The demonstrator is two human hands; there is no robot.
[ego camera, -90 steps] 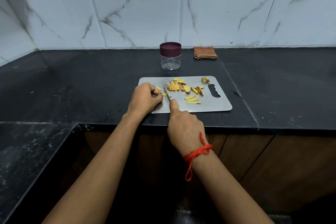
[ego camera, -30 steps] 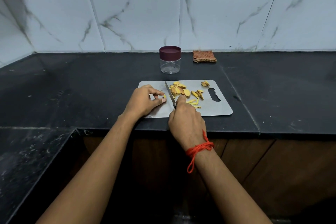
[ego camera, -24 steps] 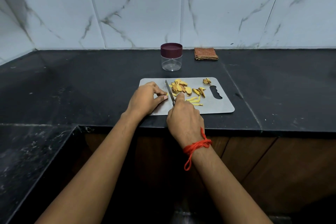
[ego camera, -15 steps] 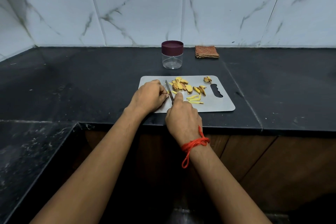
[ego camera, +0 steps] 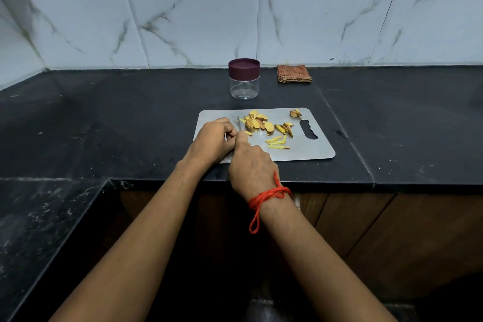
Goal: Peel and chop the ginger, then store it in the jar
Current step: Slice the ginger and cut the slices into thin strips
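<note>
A grey cutting board (ego camera: 308, 150) lies on the black counter. On it are ginger slices (ego camera: 257, 123), peel scraps (ego camera: 285, 128) and thin yellow strips (ego camera: 277, 142). My right hand (ego camera: 249, 165), with a red thread at the wrist, grips a knife (ego camera: 238, 124); only the blade tip shows beyond my index finger. My left hand (ego camera: 215, 140) sits curled on the board's left part, fingertips against the blade, pinching a small ginger piece that is mostly hidden. A clear jar (ego camera: 244, 79) with a maroon lid on stands behind the board.
A folded brown cloth (ego camera: 294, 74) lies by the tiled wall, right of the jar. The counter edge (ego camera: 339, 184) runs just below the board. A lower dark ledge (ego camera: 39, 217) sits at the left front.
The knife has moved left, close against my left fingers, and my left hand has curled tighter. Cut strips stay where they lay.
</note>
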